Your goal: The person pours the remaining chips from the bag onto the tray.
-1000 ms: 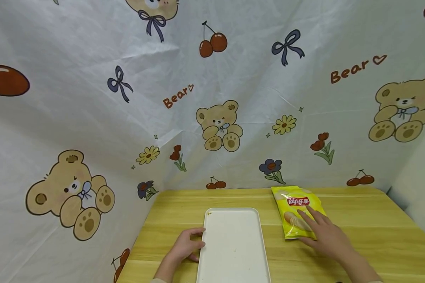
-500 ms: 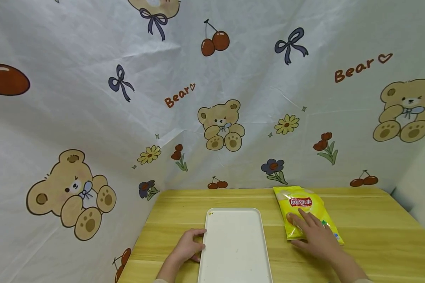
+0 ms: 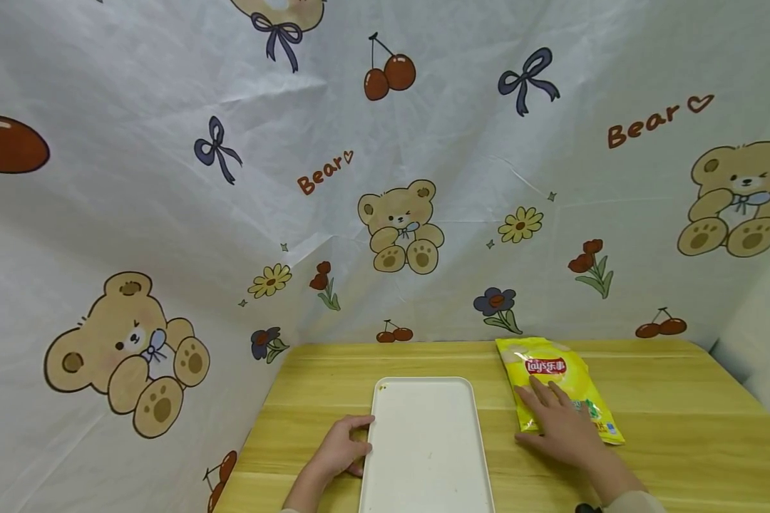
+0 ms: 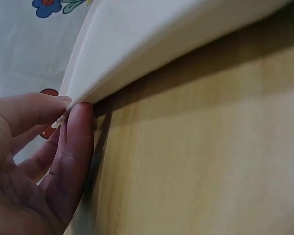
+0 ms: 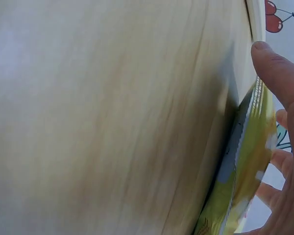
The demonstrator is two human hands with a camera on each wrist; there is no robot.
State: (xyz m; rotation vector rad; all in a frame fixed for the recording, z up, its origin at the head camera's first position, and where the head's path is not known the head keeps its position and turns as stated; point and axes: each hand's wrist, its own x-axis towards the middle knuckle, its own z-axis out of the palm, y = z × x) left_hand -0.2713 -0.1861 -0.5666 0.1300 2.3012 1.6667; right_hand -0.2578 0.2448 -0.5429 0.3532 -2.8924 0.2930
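Observation:
A white rectangular tray (image 3: 423,442) lies lengthwise on the table. At its left edge, my left hand (image 3: 340,450) pinches the rim, with thumb and fingers on either side of the tray wall (image 4: 122,46) in the left wrist view. To the right lies a yellow Lay's chip bag (image 3: 567,381), face up. My right hand (image 3: 565,431) is over the bag's lower part, fingers spread and nearly straight. Its thumb reaches past the bag's lower edge. In the right wrist view the bag (image 5: 250,161) sits below those fingers, its crimped end near the thumb.
The wooden table (image 3: 321,385) runs back to a white cloth (image 3: 334,107) printed with bears, bows, cherries and flowers. Tiny yellow-brown specks (image 3: 383,387) mark the tray's far left corner. A strip of table separates tray and bag.
My right hand has moved left and lower across the chip bag, uncovering its lower right corner. The left hand keeps its place on the tray, and the bag lies about where it was.

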